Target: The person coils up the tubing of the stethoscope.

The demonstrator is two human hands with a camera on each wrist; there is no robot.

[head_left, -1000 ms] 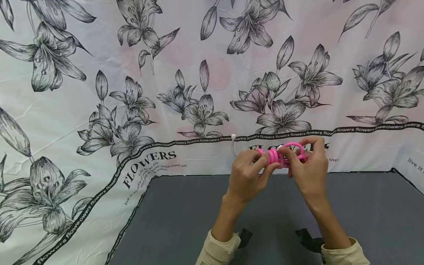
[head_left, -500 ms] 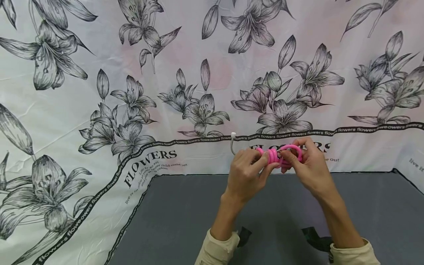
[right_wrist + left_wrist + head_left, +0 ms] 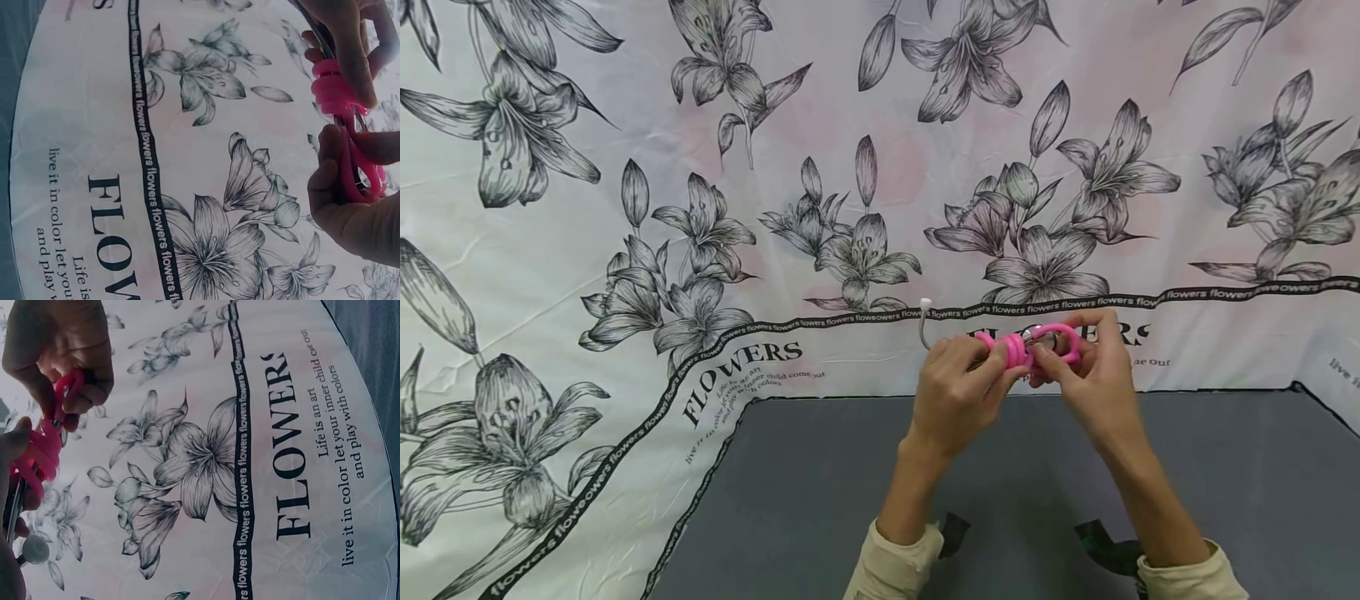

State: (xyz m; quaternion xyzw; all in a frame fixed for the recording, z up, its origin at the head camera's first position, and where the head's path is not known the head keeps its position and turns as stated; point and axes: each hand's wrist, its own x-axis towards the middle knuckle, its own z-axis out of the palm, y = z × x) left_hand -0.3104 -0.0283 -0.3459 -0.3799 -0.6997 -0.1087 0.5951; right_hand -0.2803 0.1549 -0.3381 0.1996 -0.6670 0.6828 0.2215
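Both hands are raised in front of the cloth in the head view, around a thin grey item wound with a pink rubbery cord (image 3: pixel 1017 350). My left hand (image 3: pixel 957 387) pinches its coiled part between thumb and fingers. My right hand (image 3: pixel 1101 375) pinches the cord's loop (image 3: pixel 1067 333) at the right end. Slim metallic lengths (image 3: pixel 322 34) run through the coils in the right wrist view. A grey stem with a white knob (image 3: pixel 926 304) sticks up past the left fingers. Fingers hide much of the item, and I cannot tell its kind.
A white cloth (image 3: pixel 850 358) with drawn lilies and a black "flowers" band hangs behind and spreads to the left. Below the hands lies a dark grey surface (image 3: pixel 820 483). Black straps (image 3: pixel 1108 546) show near both wrists, beside cream sleeves.
My right hand has shifted slightly at the pink loop, its forearm swinging right and partly back. The left hand has stayed nearly still, and the white knob leans a little further left.
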